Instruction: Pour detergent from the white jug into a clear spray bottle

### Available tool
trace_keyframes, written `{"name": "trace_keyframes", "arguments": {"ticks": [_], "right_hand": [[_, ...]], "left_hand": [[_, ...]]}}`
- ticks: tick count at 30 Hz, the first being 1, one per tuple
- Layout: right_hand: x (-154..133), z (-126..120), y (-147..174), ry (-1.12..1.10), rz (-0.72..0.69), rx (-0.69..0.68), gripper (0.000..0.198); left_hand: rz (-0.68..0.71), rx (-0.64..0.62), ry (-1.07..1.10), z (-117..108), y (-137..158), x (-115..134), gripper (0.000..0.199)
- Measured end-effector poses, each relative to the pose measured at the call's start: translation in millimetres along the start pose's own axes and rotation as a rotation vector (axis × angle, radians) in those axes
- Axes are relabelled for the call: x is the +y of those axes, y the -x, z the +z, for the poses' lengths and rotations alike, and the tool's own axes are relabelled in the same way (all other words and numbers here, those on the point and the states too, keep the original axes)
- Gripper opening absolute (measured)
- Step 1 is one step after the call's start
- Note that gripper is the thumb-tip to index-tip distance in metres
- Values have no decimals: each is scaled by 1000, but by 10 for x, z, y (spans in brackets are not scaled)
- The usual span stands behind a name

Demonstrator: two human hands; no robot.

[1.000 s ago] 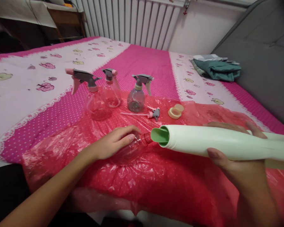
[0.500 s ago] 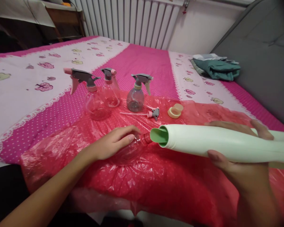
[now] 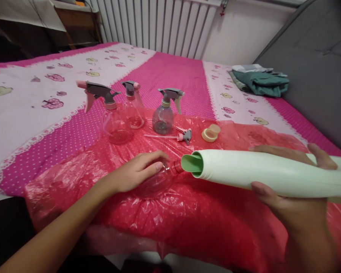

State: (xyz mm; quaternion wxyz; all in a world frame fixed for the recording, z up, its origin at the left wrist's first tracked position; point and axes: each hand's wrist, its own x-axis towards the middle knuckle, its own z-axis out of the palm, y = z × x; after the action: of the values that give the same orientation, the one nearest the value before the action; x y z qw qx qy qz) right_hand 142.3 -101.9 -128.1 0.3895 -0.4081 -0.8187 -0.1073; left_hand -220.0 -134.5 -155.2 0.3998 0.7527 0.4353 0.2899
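Observation:
My left hand (image 3: 143, 170) is wrapped over a clear spray bottle (image 3: 156, 184) that lies tilted on red plastic sheeting (image 3: 130, 216), its open neck pointing right. A long pale green plastic jug (image 3: 238, 168) is gripped from below and behind by my right hand (image 3: 290, 189). The jug is tipped nearly level, and its green spout (image 3: 191, 163) is right at the bottle's mouth; whether they touch I cannot tell. No liquid is visible between them. Behind the bottle lies a loose pink and grey spray head (image 3: 184, 135) with its thin tube.
Two spray bottles with pink-trimmed heads (image 3: 118, 127) (image 3: 135, 112) and a grey one (image 3: 162, 118) stand upright behind my left hand. A yellowish cap (image 3: 210, 134) sits to their right. Folded clothes (image 3: 260, 81) lie on the bed by the grey headboard (image 3: 309, 68).
The jug and my right hand have shifted very slightly to the right. My left hand and the bottle stay in place.

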Motion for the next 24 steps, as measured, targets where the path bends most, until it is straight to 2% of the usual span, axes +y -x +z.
{"name": "trace_keyframes", "arguments": {"ticks": [8,24], "right_hand": [[24,-7,13,-39,-2,3,55],[-18,-41,-65,47,-54,2,55]], "left_hand": [[-12,-9,-1,-8,7,6,40],[-1,0,-38,3,7,26,42]]}}
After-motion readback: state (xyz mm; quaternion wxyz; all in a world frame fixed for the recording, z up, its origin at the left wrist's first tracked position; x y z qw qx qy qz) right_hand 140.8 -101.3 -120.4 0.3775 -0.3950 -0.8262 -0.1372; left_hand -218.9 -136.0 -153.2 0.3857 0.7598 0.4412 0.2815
